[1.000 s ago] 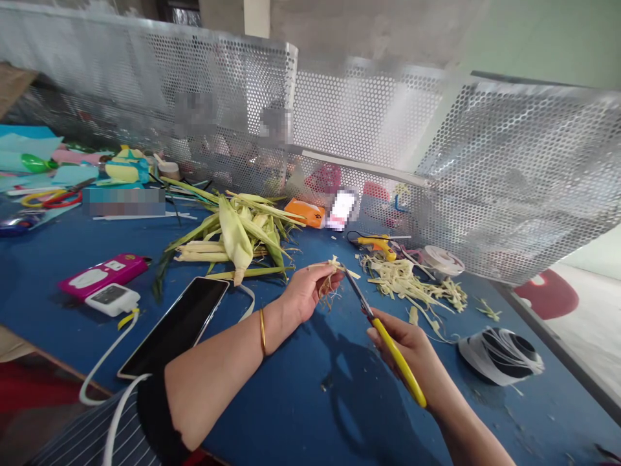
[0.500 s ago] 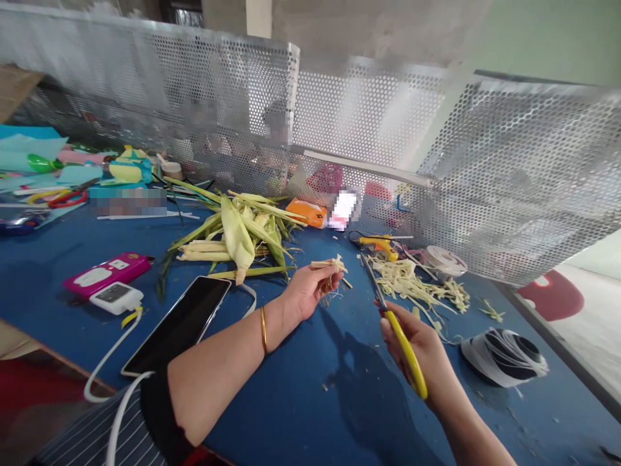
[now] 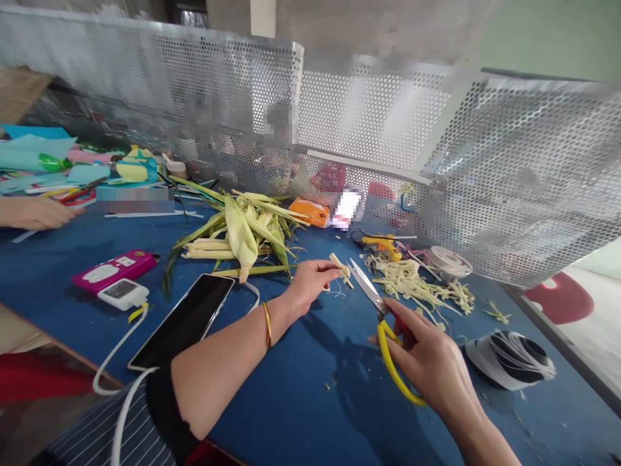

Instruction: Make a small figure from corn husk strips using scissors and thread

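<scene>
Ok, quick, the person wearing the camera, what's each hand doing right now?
Left hand: closed, pinching a small pale husk piece.
Right hand: closed, holding yellow-handled scissors.

Thin gold bangle (image 3: pixel 267 325) on left wrist (image 3: pixel 284 312); dark blue sleeve (image 3: pixel 143 435), white pinstripes, black cuff (image 3: pixel 162 404).

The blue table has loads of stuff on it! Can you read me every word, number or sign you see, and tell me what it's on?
No words or numbers can be read clearly.
Orange packet: dark mark, too small to read.
Magenta gadget: small markings, too small to read.
White gadget: nothing readable on its little screen.
Lit screen: blurred out.
Dark phone: no text visible.
</scene>
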Demonstrator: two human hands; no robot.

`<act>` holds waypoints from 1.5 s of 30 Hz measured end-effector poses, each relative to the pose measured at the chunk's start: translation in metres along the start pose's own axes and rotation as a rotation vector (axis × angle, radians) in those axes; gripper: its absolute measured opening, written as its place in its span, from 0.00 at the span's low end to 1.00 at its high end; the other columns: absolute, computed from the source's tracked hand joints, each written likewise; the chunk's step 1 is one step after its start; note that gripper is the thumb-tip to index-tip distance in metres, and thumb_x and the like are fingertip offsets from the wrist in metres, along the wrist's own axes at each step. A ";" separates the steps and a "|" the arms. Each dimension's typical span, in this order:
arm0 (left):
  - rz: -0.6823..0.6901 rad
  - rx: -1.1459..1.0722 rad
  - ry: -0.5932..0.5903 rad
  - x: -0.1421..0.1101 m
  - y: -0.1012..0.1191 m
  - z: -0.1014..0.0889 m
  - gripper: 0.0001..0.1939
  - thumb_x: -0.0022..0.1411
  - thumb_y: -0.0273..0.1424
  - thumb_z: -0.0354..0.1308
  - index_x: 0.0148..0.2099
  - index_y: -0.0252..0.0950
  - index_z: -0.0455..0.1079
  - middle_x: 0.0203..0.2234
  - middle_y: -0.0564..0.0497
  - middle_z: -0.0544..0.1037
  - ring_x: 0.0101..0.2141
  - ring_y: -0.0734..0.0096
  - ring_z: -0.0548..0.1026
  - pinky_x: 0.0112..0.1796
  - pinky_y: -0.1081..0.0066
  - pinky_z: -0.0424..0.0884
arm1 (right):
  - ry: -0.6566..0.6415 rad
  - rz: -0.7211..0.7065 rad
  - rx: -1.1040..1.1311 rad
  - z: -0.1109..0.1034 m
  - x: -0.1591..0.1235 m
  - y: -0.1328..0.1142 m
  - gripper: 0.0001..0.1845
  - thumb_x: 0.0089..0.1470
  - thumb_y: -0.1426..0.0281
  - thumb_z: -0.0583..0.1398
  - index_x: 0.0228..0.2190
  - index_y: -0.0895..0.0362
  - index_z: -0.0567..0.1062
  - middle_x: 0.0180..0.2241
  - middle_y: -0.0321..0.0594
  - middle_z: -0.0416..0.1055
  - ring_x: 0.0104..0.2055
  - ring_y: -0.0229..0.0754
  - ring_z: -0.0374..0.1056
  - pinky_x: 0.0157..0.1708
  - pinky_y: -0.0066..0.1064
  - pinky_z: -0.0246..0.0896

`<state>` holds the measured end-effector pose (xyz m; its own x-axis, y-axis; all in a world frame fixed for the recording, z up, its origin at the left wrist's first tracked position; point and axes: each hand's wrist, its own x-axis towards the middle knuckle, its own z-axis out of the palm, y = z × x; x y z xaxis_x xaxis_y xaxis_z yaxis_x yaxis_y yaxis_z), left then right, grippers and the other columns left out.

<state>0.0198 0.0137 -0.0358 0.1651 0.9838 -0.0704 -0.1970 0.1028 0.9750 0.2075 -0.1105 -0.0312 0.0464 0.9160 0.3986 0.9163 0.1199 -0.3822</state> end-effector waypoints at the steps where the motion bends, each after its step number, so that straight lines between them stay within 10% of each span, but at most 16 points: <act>1: 0.018 0.031 -0.016 0.000 0.001 0.000 0.05 0.45 0.28 0.69 0.29 0.34 0.80 0.20 0.53 0.76 0.19 0.81 0.61 0.23 0.76 0.58 | -0.010 -0.014 -0.028 0.000 0.000 0.002 0.25 0.53 0.55 0.59 0.51 0.50 0.74 0.25 0.33 0.69 0.19 0.35 0.62 0.20 0.26 0.55; 16: 0.150 0.265 -0.179 0.001 -0.004 -0.005 0.07 0.51 0.29 0.65 0.35 0.37 0.82 0.28 0.51 0.82 0.33 0.66 0.76 0.42 0.70 0.67 | -0.099 -0.067 -0.214 -0.001 0.000 0.007 0.26 0.53 0.54 0.59 0.52 0.48 0.72 0.30 0.35 0.74 0.21 0.38 0.68 0.20 0.28 0.56; 45: 0.119 0.319 -0.173 -0.002 -0.003 -0.001 0.07 0.51 0.23 0.62 0.31 0.36 0.81 0.29 0.49 0.83 0.32 0.68 0.76 0.40 0.71 0.69 | -0.151 -0.019 -0.176 -0.006 0.001 0.009 0.21 0.54 0.54 0.59 0.48 0.45 0.76 0.23 0.32 0.74 0.22 0.40 0.70 0.19 0.25 0.54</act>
<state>0.0187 0.0111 -0.0386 0.3250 0.9440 0.0577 0.0820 -0.0889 0.9927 0.2176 -0.1108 -0.0295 -0.0193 0.9627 0.2700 0.9723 0.0810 -0.2194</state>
